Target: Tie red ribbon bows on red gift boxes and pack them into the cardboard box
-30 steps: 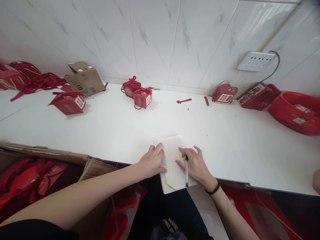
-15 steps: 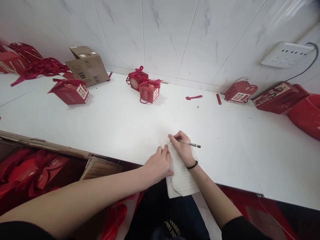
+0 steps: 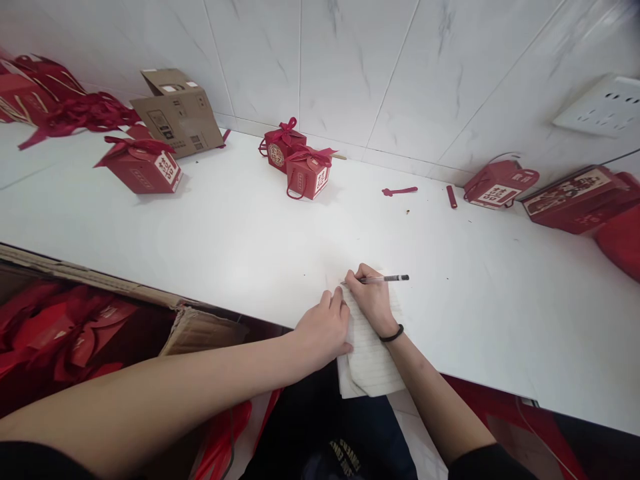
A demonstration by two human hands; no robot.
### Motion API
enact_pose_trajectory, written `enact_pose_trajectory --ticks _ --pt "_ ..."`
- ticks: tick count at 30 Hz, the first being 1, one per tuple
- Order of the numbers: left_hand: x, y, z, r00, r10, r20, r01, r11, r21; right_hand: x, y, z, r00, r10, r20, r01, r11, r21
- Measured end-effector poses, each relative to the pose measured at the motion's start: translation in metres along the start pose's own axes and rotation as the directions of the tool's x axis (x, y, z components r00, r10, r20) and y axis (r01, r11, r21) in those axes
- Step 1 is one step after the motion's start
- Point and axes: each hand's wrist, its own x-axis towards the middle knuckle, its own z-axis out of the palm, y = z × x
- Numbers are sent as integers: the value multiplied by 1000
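Observation:
A lined notebook (image 3: 373, 360) lies at the table's front edge, its lower end sticking out over the edge. My right hand (image 3: 370, 300) is closed around a pen (image 3: 385, 279), its tip at the upper left of the page and its dark end pointing right. A black band (image 3: 392, 333) circles the right wrist. My left hand (image 3: 325, 327) rests on the notebook's left edge, thumb apart from the slightly bent fingers, with nothing in it. The fingertips of both hands are close together near the top of the page.
Red gift boxes (image 3: 309, 175) with ribbons stand along the back of the white table (image 3: 225, 247). A brown cardboard box (image 3: 183, 123) leans by the tiled wall. Below the edge at left, an open carton (image 3: 200, 330) holds red boxes. A power strip (image 3: 600, 107) is on the wall.
The pen's back end has swung upward a little, and its tip remains near the page's upper left. The whole view has shifted slightly. My left hand stays on the notebook.

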Motion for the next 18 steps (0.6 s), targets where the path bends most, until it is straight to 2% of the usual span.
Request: enact_pose_trajectory --ticks 4,12,18 --pt "0 0 1 1000 4 -21 -4 1000 2 0 1 0 1000 5 19 -5 1000 -8" --pt "0 1 0 1000 7 16 -8 999 40 -1 1 1 999 42 7 -43 999 26" --pt "-1 0 0 1000 13 10 -14 999 49 0 3 2 1000 5 -18 -4 1000 11"
